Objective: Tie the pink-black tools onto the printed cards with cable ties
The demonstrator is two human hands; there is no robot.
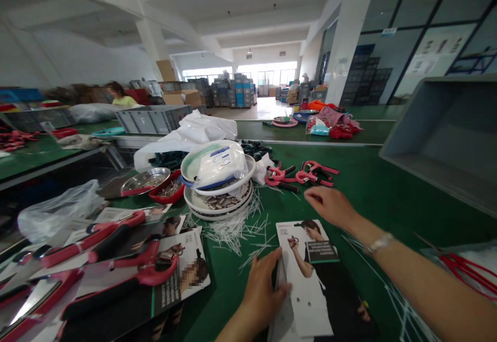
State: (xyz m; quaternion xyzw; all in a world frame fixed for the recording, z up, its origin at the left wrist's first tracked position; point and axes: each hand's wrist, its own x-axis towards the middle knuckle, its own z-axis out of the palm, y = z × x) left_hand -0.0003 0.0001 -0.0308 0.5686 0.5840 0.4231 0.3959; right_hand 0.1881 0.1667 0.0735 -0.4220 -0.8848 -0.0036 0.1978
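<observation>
My left hand (266, 285) rests at the left edge of a printed cardboard packaging card (306, 280), thumb on the card and fingers apart. That card lies on the green table, partly over another pale card. My right hand (330, 204) reaches over the table beyond the card, close to several pink and black pliers (310, 173); its fingers point left and what they hold, if anything, is hidden. At the left, large pink-handled pliers (147, 267) lie on more printed cards (194, 264). White ties (236, 230) are scattered in the middle.
Stacked white trays (219, 204) hold metal springs, with a plastic bag on top. Beside them are a steel bowl (145, 180) and a red tray (167, 189). A large grey bin (442, 140) stands at right, above red-handled tools (466, 269). A person (122, 96) is far left.
</observation>
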